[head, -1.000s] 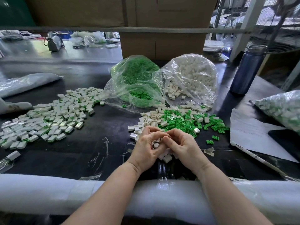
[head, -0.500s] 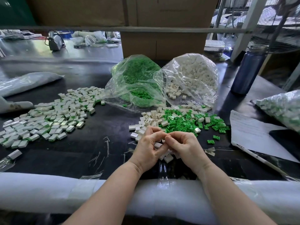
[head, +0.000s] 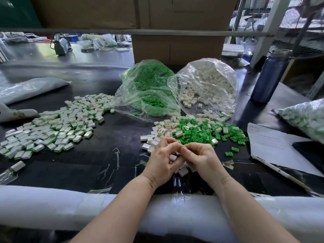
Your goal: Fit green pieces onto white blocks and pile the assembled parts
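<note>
Black worktable (head: 108, 162), lower centre of frame: left hand (head: 160, 161) and right hand (head: 201, 160) stay fingertip to fingertip as half a second ago, both pinching one small white plastic block (head: 173, 157); no green piece visible between them, so seating probably still underway. Loose green plastic clips (head: 196, 133) lie just above the hands, pile of assembled white-and-green parts (head: 52, 128) at mid left. Two clear bags of stock (head: 177, 88) upper centre, blue bottle (head: 270, 76) right. Path to pile unobstructed.
</note>
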The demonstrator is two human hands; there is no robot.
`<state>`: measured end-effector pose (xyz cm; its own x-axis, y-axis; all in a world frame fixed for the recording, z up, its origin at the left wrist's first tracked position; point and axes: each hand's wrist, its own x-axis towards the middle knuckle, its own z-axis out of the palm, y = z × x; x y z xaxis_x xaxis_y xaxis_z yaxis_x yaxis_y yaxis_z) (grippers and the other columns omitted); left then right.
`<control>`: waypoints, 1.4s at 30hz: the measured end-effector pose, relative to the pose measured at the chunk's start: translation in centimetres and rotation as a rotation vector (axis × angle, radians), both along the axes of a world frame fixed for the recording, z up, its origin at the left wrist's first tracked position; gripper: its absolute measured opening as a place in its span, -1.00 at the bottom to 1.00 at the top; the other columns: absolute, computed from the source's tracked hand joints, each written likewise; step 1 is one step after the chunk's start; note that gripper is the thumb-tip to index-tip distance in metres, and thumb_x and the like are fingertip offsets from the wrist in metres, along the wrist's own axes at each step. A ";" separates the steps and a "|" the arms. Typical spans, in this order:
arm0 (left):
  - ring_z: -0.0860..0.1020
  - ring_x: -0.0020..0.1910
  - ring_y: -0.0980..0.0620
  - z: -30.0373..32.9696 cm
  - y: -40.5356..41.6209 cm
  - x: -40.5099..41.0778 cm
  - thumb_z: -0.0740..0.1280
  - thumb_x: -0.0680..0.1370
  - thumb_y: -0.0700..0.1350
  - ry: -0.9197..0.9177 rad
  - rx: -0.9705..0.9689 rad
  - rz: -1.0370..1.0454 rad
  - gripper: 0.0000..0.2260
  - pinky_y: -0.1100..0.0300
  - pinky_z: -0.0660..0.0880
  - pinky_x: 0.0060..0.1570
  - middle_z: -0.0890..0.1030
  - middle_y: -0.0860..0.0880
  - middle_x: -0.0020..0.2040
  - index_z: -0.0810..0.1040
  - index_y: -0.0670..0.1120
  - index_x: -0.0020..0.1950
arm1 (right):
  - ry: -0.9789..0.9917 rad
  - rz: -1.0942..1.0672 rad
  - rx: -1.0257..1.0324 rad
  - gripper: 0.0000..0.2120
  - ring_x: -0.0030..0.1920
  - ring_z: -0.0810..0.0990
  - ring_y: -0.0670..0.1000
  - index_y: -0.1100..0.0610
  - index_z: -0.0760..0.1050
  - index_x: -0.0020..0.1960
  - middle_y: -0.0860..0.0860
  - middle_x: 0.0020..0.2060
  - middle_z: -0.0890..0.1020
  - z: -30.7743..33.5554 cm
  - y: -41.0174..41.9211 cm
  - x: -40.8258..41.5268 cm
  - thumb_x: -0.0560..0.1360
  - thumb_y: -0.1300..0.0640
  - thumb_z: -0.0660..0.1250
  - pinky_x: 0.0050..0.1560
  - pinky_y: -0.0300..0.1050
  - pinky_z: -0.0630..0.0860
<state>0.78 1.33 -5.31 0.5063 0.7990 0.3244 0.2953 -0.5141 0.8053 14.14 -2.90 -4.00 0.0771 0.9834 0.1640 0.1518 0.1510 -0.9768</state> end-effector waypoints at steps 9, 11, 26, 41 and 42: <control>0.45 0.06 -0.01 0.0 0.0 0.0 0.38 0.48 -0.19 -0.001 -0.006 0.003 -0.90 0.03 0.45 0.15 0.36 0.03 0.03 0.59 -0.09 -0.01 | 0.014 0.017 -0.016 -0.86 -0.38 0.55 -0.21 0.09 0.62 -0.15 -0.12 -0.42 0.63 -0.1 0.1 0.0 0.51 0.25 0.32 -0.34 -0.34 0.46; 0.46 0.06 -0.02 0.0 0.0 0.0 0.39 0.48 -0.19 0.000 0.002 0.000 -0.90 0.02 0.45 0.15 0.36 0.03 0.03 0.58 -0.08 -0.02 | 0.001 0.009 -0.019 -0.85 -0.40 0.53 -0.22 0.08 0.61 -0.17 -0.13 -0.45 0.62 0.0 0.0 0.0 0.51 0.25 0.32 -0.36 -0.34 0.44; 0.43 0.01 0.27 0.2 -0.1 -0.1 0.38 0.49 -0.18 -0.047 0.006 0.026 -0.89 0.32 0.44 0.10 0.40 -0.01 0.04 0.60 -0.11 0.01 | -0.058 -0.034 0.022 -0.88 -0.38 0.56 -0.21 0.02 0.61 -0.13 -0.16 -0.41 0.63 -0.3 0.1 -0.2 0.51 0.18 0.32 -0.35 -0.35 0.46; 0.46 0.09 0.01 0.4 0.1 0.1 0.40 0.47 -0.14 -0.012 0.012 0.161 -0.85 0.16 0.43 0.15 0.44 -0.01 0.02 0.64 -0.15 0.00 | -0.516 -0.283 0.290 -0.90 -0.24 0.45 -0.11 0.19 0.51 -0.21 -0.10 -0.28 0.48 -0.5 0.1 -0.1 0.44 0.30 0.40 -0.24 -0.23 0.42; 0.44 0.11 0.01 0.4 0.1 0.1 0.40 0.47 -0.13 -0.006 0.037 0.178 -0.86 0.16 0.41 0.19 0.44 0.02 0.00 0.64 -0.14 -0.01 | -0.512 -0.278 0.291 -0.91 -0.24 0.45 -0.12 0.18 0.51 -0.21 -0.10 -0.28 0.48 -0.5 0.1 -0.1 0.44 0.29 0.39 -0.24 -0.23 0.42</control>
